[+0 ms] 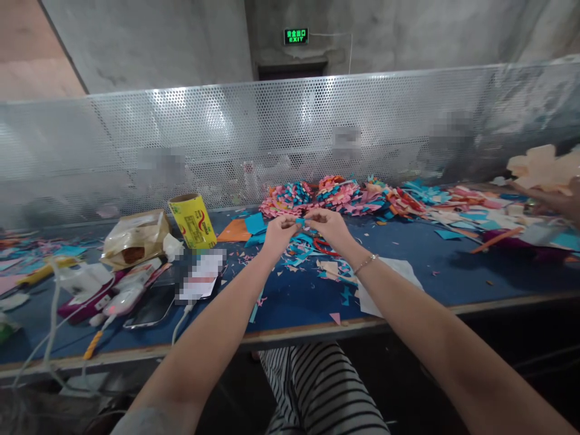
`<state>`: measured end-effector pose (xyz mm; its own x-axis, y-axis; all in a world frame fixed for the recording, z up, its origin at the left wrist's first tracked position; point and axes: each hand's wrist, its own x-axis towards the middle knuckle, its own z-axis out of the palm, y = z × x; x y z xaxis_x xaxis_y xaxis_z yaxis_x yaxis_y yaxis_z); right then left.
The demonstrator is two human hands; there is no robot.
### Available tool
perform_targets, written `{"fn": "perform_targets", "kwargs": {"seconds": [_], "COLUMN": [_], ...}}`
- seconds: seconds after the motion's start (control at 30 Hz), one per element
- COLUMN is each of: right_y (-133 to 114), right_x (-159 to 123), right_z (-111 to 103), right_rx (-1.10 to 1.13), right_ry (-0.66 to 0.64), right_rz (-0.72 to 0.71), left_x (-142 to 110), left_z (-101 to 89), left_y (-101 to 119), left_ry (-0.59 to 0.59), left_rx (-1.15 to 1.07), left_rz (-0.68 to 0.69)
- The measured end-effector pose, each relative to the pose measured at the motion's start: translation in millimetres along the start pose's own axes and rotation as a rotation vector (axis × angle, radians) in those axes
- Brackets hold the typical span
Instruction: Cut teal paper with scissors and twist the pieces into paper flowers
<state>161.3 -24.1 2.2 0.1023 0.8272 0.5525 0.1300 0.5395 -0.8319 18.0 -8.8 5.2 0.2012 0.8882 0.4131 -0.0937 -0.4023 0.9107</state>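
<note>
Both my hands meet above the middle of the table, fingertips pinching a small piece of blue paper [299,222]. My left hand [281,232] grips its left side, and my right hand [330,225] grips the right side, with a thin bracelet [366,263] on that wrist. Blue paper strips and small scraps [301,249] lie right under my fingers. Just behind my hands are pink and blue paper flowers [290,198], with another paper flower cluster [336,190] beside them. A square of blue paper [255,223] and an orange sheet [234,231] lie left of my left hand.
On the left stand a yellow carton [194,222] and a brown bag [135,238]. Phones [151,307] with charging cables lie near the front edge. White paper [389,284] sits beneath my right forearm. Far right, another person's hand [550,202] is by a peach paper flower [546,168].
</note>
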Motion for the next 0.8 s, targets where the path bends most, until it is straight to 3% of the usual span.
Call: {"fn": "perform_targets", "kwargs": {"seconds": [0.23, 0.57, 0.8], "right_y": [2.6, 11.3, 22.0], "right_x": [0.2, 2.8, 5.3], "right_z": [1.1, -0.3, -0.8], "right_rx": [0.042, -0.078, -0.081], "right_ry": [0.008, -0.085, -0.083], "right_rz": [0.094, 0.014, 0.010], "left_x": [1.3, 2.8, -0.4], "left_z": [-2.2, -3.4, -1.4], "left_y": [1.1, -3.3, -3.1], "left_ry": [0.012, -0.020, -0.037], "left_rx": [0.007, -0.051, 0.064], "left_rz": [-0.028, -0.071, -0.047]}}
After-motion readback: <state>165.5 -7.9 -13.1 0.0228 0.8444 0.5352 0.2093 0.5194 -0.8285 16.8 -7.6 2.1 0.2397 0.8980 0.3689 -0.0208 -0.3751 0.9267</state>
